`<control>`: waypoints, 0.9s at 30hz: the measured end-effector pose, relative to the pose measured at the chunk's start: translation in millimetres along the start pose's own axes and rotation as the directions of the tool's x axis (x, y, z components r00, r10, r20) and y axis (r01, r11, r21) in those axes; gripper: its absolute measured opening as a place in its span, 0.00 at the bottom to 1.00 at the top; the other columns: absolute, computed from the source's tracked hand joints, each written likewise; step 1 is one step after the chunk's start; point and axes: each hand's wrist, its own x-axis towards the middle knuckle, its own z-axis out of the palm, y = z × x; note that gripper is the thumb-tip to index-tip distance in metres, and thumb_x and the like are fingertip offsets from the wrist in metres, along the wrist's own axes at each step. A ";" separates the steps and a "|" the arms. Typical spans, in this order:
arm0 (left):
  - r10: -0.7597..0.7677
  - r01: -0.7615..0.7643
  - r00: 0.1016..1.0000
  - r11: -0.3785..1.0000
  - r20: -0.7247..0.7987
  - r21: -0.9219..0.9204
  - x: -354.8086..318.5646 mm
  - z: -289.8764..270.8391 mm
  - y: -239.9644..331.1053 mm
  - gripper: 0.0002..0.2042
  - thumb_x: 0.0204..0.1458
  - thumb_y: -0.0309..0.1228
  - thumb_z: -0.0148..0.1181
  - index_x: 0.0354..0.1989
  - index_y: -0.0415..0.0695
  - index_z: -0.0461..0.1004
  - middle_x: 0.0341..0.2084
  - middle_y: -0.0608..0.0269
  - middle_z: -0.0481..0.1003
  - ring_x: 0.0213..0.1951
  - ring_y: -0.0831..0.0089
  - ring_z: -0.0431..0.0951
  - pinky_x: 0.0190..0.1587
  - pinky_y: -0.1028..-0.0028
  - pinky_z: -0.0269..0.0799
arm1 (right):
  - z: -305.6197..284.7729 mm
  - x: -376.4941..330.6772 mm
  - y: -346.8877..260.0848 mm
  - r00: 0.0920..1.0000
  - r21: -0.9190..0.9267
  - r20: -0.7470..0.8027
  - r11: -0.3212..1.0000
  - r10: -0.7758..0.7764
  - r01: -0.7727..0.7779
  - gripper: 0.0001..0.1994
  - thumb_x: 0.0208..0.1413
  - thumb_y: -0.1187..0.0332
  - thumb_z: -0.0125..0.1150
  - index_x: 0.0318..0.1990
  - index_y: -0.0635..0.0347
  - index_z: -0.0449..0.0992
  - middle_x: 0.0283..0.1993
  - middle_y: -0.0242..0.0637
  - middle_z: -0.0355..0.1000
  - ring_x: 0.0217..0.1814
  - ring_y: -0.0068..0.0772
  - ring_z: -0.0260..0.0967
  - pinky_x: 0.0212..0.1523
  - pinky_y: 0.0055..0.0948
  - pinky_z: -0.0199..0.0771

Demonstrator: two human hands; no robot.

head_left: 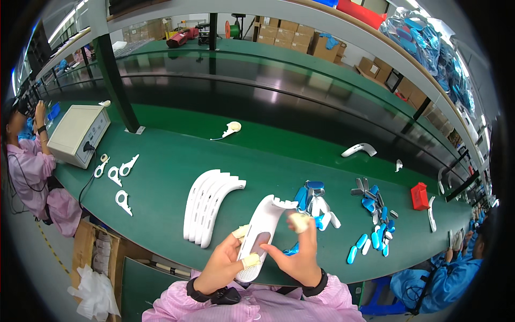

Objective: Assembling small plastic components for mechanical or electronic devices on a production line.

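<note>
A white curved plastic shell [268, 220] with small perforations at its lower end is held tilted in front of me. My left hand [222, 263] grips its lower left side, with pale yellow finger cots on the fingertips. Set in the shell's face is a grey oval piece [261, 241]. My right hand [300, 257] has its thumb against the shell beside that oval, while its other fingers are raised apart and slightly blurred. A crumpled blue film scrap [291, 249] lies partly behind the right hand. Several matching white shells [209, 206] stand nested to the left.
Blue, white and grey oval pieces lie in a near pile [316, 201] and a farther pile [375, 214]. White ring-shaped parts [123, 202] and a beige box [79, 135] are at left. A red bin [419, 196] stands right. A conveyor [241, 96] runs behind; co-workers sit either side.
</note>
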 end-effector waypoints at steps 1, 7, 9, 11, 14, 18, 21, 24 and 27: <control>0.013 -0.013 1.000 1.000 0.019 0.016 0.3 0.0 -2.0 0.33 0.50 0.19 0.60 0.64 0.35 0.51 0.58 0.57 0.62 0.58 0.72 0.65 0.58 0.72 0.62 | 0.9 -1.4 3.3 0.997 0.144 0.003 0.986 0.079 -0.079 0.30 0.39 0.70 0.74 0.52 0.66 0.69 0.51 0.43 0.67 0.44 0.35 0.66 0.45 0.32 0.68; 0.103 -0.107 0.994 0.987 0.043 0.120 -2.4 4.0 -13.0 0.30 0.53 0.21 0.57 0.63 0.36 0.51 0.56 0.58 0.62 0.57 0.73 0.64 0.57 0.72 0.63 | 6.0 -9.2 17.3 0.912 0.581 0.224 0.704 0.345 -0.409 0.21 0.47 0.73 0.69 0.50 0.67 0.71 0.41 0.37 0.74 0.39 0.24 0.71 0.40 0.23 0.71; 0.128 -0.133 0.991 0.979 0.042 0.153 -1.0 2.4 -17.2 0.30 0.53 0.20 0.57 0.63 0.37 0.51 0.57 0.58 0.62 0.57 0.73 0.64 0.57 0.72 0.62 | 5.2 -7.2 18.9 0.877 0.569 0.287 0.668 0.386 -0.480 0.23 0.50 0.74 0.66 0.53 0.67 0.68 0.42 0.37 0.74 0.38 0.22 0.71 0.38 0.21 0.71; 0.131 -0.132 0.991 0.990 0.021 0.058 3.1 -0.2 -22.9 0.30 0.53 0.21 0.56 0.63 0.38 0.51 0.57 0.58 0.62 0.57 0.72 0.65 0.57 0.72 0.62 | 5.4 -8.3 18.3 0.829 0.545 0.396 0.625 0.394 -0.558 0.25 0.52 0.74 0.64 0.58 0.65 0.63 0.42 0.38 0.74 0.37 0.22 0.71 0.36 0.21 0.72; 0.109 -0.121 0.989 0.984 -0.095 -0.129 14.3 1.1 -16.1 0.30 0.54 0.22 0.56 0.64 0.39 0.51 0.56 0.59 0.63 0.56 0.71 0.66 0.56 0.71 0.64 | -0.6 -14.3 14.7 0.615 0.412 0.727 0.523 0.305 -0.746 0.32 0.56 0.73 0.59 0.66 0.61 0.49 0.38 0.40 0.74 0.34 0.22 0.73 0.31 0.21 0.74; 0.314 -0.195 0.943 0.789 -0.110 0.583 21.2 -10.8 2.1 0.28 0.52 0.25 0.58 0.62 0.41 0.57 0.56 0.54 0.64 0.57 0.65 0.66 0.57 0.67 0.62 | -5.8 2.7 26.9 0.538 0.492 0.787 0.218 0.301 -0.843 0.27 0.56 0.74 0.58 0.63 0.61 0.55 0.31 0.33 0.74 0.22 0.22 0.72 0.23 0.18 0.74; 0.555 -0.104 0.829 0.265 -0.063 0.958 13.9 -29.3 19.8 0.21 0.49 0.25 0.58 0.54 0.38 0.68 0.54 0.45 0.63 0.56 0.50 0.63 0.58 0.61 0.58 | -12.8 36.5 71.3 0.605 0.562 0.684 0.234 0.408 -0.793 0.18 0.56 0.73 0.59 0.54 0.66 0.66 0.27 0.30 0.73 0.20 0.18 0.70 0.22 0.17 0.74; 0.668 0.037 0.735 0.129 -0.115 0.991 11.7 -49.7 23.7 0.24 0.50 0.26 0.57 0.56 0.32 0.63 0.54 0.40 0.60 0.55 0.45 0.62 0.59 0.59 0.57 | -30.5 66.7 146.5 0.681 0.562 0.487 0.401 0.547 -0.723 0.14 0.58 0.72 0.56 0.49 0.68 0.68 0.32 0.37 0.74 0.30 0.26 0.75 0.29 0.23 0.78; 0.585 0.063 0.792 0.203 -0.173 0.977 6.6 -77.3 13.3 0.24 0.51 0.25 0.56 0.57 0.32 0.61 0.55 0.42 0.60 0.56 0.47 0.63 0.59 0.63 0.59 | -38.7 88.6 196.3 0.809 0.258 0.142 0.768 0.570 -0.586 0.18 0.53 0.74 0.58 0.52 0.68 0.70 0.47 0.47 0.72 0.46 0.41 0.74 0.38 0.31 0.78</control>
